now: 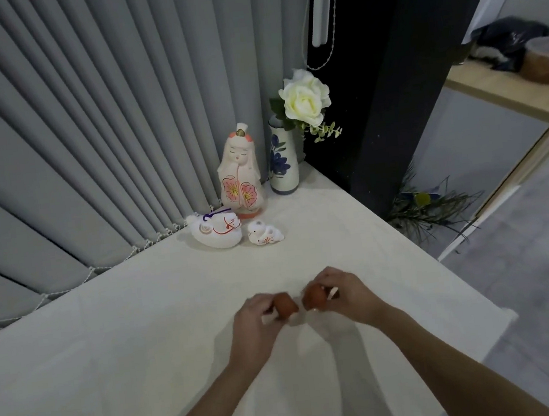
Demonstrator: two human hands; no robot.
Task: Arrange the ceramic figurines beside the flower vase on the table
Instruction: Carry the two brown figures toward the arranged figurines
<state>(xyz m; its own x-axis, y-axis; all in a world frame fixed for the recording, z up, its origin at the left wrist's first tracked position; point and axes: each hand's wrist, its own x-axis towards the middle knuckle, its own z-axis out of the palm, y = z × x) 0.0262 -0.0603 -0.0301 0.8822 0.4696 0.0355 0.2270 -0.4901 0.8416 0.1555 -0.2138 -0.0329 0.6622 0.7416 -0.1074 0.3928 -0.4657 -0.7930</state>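
A white vase with blue flowers [282, 163] holding a white rose stands at the table's far corner. Left of it stands a tall doll figurine [240, 177] with pink blossoms. In front of the doll lie a white horse figurine [215, 230] and a small white animal figurine [264, 232]. Near the table's middle, my left hand [255, 325] grips a small reddish-brown figurine [285, 305]. My right hand [341, 294] grips a second reddish-brown figurine [313, 298]. The two pieces are held close together, blurred, just above the cloth.
A pale cloth covers the table [144, 340]. Grey vertical blinds [88, 125] run along its far left edge. A black pillar [390, 94] stands behind the vase. The table's right edge drops to a grey floor, with a wooden shelf [508, 88] beyond.
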